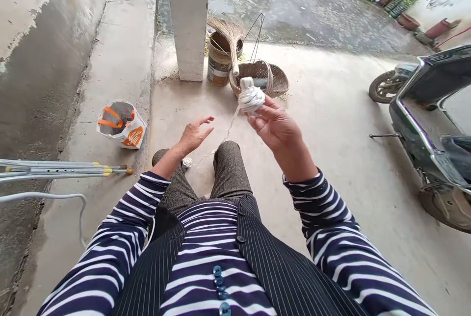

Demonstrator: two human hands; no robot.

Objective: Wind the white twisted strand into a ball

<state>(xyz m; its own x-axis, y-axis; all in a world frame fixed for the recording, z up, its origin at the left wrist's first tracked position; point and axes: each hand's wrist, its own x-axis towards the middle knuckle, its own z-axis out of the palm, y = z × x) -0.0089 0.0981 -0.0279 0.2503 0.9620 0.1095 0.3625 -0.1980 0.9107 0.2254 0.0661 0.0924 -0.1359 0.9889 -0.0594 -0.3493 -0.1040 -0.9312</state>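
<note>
My right hand [276, 127] is raised in front of me, its fingers closed around the lower end of a wound bundle of white cord [251, 98]. A loose strand of cord [231, 123] trails from the bundle down toward my knees. Near my left leg, a small white ball of cord [187, 162] shows partly on the ground. My left hand [194, 134] is above my left knee, to the left of the strand. Its thumb and fingers are apart and nothing is between them.
Ahead stand a bucket [220, 68] with a straw broom [232, 41] and a wicker basket [281, 80], beside a pillar [189, 21]. A paper bag [128, 129] and crutches [73, 170] are at left. A scooter [423, 124] is parked at right.
</note>
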